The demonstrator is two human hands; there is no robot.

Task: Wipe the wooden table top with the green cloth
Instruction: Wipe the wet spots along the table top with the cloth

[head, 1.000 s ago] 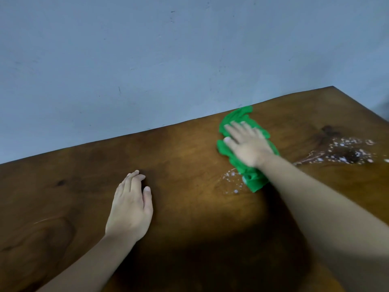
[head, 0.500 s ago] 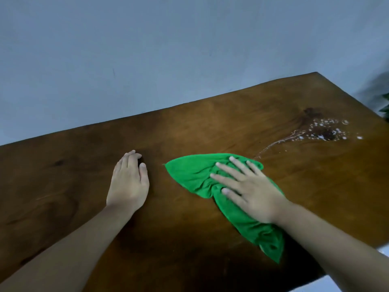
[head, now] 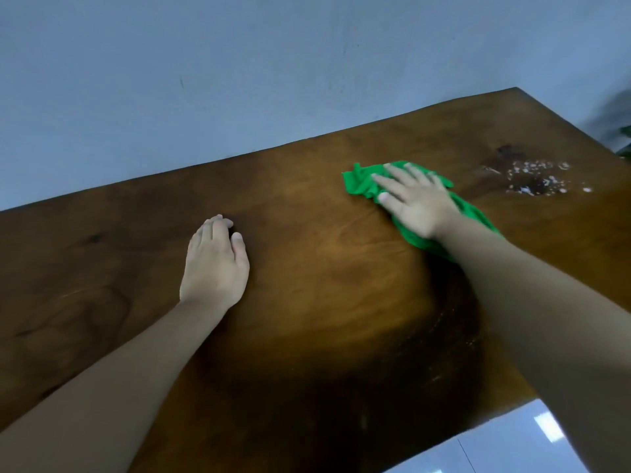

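Note:
The wooden table top is dark brown and fills most of the view. A crumpled green cloth lies on its far right part. My right hand presses flat on the cloth with fingers spread, covering its middle. A patch of white foam specks sits to the right of the cloth, apart from it. My left hand rests palm down on the bare wood at the centre left, holding nothing.
A plain blue-grey wall runs along the table's far edge. The table's near right corner ends over a pale glossy floor. A bit of dark green plant shows at the right border.
My right hand has swept the cloth from the near middle of the table back out to the far right, toward the foam patch. My left hand has stayed in place.

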